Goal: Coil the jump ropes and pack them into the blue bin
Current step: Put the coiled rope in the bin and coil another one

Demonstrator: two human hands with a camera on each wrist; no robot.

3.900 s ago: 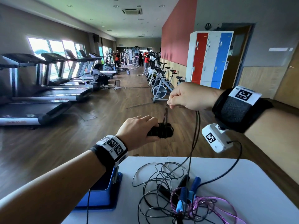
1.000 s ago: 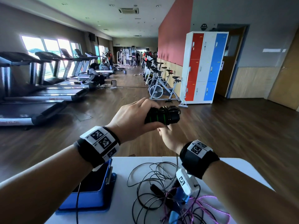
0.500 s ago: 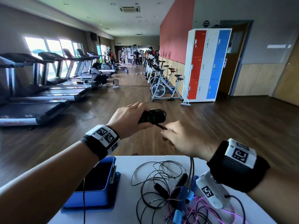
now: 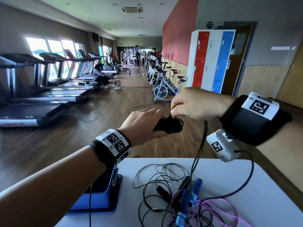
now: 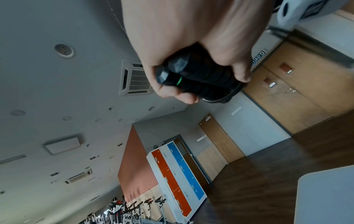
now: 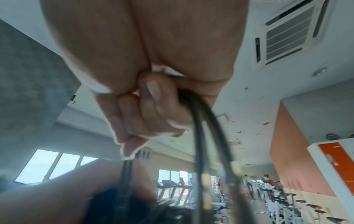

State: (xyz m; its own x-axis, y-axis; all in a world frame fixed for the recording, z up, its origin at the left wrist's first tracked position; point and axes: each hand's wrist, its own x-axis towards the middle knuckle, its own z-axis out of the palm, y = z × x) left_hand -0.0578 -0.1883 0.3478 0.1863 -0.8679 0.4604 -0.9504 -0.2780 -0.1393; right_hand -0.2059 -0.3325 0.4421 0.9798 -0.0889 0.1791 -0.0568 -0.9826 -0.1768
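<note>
Below my fingers sits a white table (image 4: 229, 185), with the blue bin (image 4: 98, 199) under my left wrist and loose jump ropes (image 4: 164, 190) tangled beside it. My left hand (image 4: 141, 125) grips two black handles (image 5: 195, 78) wound with cord. Just above them, my right hand (image 4: 196, 104) pinches the black cord (image 4: 200, 145), which trails down to the table.

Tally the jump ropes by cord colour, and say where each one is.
Black: 2. The held rope has its black handles gripped in the left hand, and the right hand pinches its cord. The loose rope lies on the table.
Purple: 1. The purple rope, with blue handles, lies in the same tangle.
Total: 3.
</note>
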